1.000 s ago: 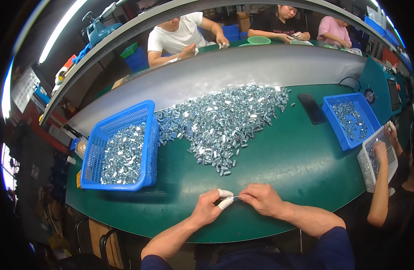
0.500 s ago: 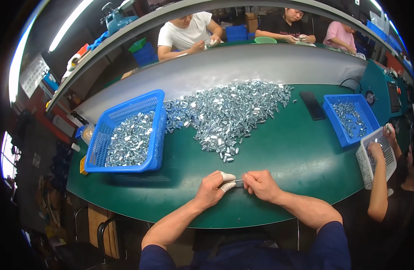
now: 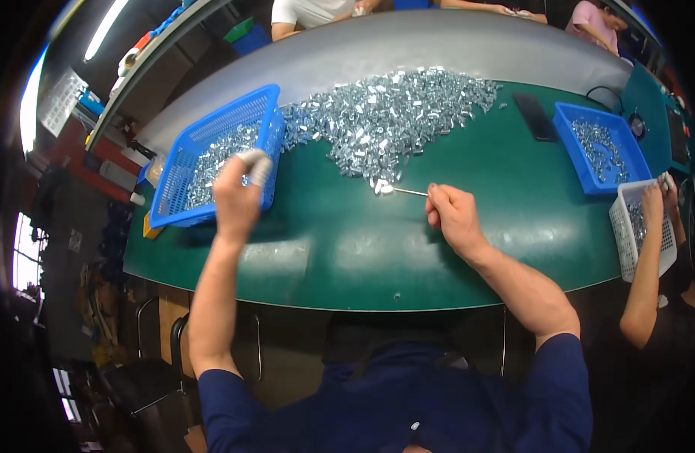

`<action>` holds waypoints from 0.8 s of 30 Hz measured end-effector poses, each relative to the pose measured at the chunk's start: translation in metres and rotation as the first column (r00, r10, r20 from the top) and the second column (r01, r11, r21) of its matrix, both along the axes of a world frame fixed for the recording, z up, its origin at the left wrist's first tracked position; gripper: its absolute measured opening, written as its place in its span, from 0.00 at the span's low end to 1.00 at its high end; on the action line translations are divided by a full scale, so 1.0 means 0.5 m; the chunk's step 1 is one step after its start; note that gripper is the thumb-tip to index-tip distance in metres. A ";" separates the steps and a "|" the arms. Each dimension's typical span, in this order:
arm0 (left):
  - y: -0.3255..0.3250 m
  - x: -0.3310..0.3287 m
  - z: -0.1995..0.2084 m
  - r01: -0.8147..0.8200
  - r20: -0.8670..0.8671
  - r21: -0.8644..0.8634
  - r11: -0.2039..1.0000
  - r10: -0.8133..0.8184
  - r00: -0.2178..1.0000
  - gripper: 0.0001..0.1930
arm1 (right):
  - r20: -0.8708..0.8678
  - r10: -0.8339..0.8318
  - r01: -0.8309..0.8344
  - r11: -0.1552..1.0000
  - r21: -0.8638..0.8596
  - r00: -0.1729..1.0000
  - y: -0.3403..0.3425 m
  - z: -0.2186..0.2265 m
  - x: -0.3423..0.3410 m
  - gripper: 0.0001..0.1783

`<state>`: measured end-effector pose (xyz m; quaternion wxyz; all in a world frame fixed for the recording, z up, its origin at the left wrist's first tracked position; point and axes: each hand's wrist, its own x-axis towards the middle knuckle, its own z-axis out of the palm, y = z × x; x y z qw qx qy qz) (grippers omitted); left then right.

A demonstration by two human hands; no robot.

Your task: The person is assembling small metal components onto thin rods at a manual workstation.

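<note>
Thin metal rod [image 3: 410, 192]: clamped in right hand [image 3: 455, 215], tip at silver metal pieces [image 3: 396, 113]
Pieces left: large heap, green worktop [image 3: 347, 249], far edge
Blue plastic mesh basket [image 3: 270, 143]: worktop's left edge, part-filled
Left hand [image 3: 238, 195]: at basket; fingers blurred, cannot tell

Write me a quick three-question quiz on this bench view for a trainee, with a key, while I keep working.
1. What does the person's right hand hold?
a) a paper cup
b) a thin metal rod
c) a pair of scissors

2. True or false: the dark phone lies between the pile of metal pieces and the blue tray on the right.

3. Which of the person's hands has white finger coverings?

Key: 1, b; 2, true; 3, the left hand, raised by the blue basket.
</note>
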<state>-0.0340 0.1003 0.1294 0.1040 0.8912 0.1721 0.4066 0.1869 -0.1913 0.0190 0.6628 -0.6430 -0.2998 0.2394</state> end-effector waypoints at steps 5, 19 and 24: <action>0.057 0.018 0.023 -0.177 -0.045 0.358 0.917 0.206 0.978 0.15 | -0.079 0.033 -0.029 0.999 0.044 0.996 0.010 -0.005 0.001 0.25; -0.051 0.156 -0.233 0.050 -0.268 -0.146 0.988 -0.088 0.959 0.09 | -0.050 0.095 -0.095 0.996 -0.001 0.994 -0.001 -0.014 -0.007 0.24; -0.125 0.102 -0.219 0.062 -0.251 -0.453 0.890 -0.194 0.948 0.14 | -0.032 0.143 -0.144 0.988 -0.057 0.989 -0.007 0.003 -0.029 0.23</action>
